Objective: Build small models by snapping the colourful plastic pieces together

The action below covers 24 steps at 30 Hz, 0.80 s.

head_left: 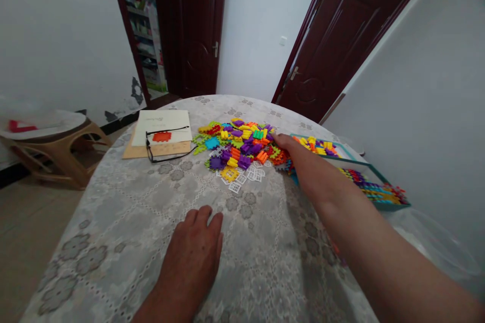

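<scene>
A heap of colourful plastic building pieces (238, 144) lies in the middle of the round table (151, 222), with several white grid pieces (246, 175) at its near edge. My right hand (285, 142) reaches out to the heap's right side and touches the pieces there; its fingers are mostly hidden among them. My left hand (195, 247) rests flat on the lace tablecloth, fingers stretched out, holding nothing, well short of the heap.
A teal box (364, 181) with more coloured pieces sits right of the heap, near the table's right edge. Papers (162, 128) with black glasses (166, 146) and an orange piece lie at the back left. A wooden stool (56, 151) stands on the floor, left.
</scene>
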Available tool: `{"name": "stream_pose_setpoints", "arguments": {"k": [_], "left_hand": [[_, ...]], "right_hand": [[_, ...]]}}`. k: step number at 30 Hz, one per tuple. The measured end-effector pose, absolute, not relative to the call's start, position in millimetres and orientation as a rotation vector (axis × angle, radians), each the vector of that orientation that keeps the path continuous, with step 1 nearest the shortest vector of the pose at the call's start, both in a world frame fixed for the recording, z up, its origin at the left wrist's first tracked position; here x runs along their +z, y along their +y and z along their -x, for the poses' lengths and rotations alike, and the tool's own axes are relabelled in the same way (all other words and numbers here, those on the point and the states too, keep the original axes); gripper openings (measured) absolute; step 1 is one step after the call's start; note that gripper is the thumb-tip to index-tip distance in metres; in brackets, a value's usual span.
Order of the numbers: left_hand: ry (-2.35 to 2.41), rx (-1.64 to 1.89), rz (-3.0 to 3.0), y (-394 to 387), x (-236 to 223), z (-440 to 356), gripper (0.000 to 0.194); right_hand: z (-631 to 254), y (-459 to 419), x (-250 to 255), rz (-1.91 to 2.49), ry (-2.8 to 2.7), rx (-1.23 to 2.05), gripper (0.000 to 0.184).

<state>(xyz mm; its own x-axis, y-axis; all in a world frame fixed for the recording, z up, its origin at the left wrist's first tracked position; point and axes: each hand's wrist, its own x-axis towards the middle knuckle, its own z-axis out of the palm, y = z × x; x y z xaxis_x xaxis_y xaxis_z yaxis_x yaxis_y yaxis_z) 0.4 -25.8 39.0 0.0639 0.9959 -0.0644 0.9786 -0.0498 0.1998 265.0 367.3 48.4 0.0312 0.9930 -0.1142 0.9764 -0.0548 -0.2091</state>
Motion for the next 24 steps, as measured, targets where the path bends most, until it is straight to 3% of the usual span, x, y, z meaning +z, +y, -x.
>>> {"name": "stream_pose_setpoints", "arguments": {"k": [11,24], "left_hand": [[2.006,0.165,-2.189,-27.7,44.4,-1.0,0.040],[2.041,0.201,-2.278,-30.7,47.1,-5.4,0.057]], "right_hand": [[-242.8,295.5,50.4,2.324,-2.050,0.396,0.076],[-205.7,174.2,66.9,2.215,-1.982,0.453,0.082]]}}
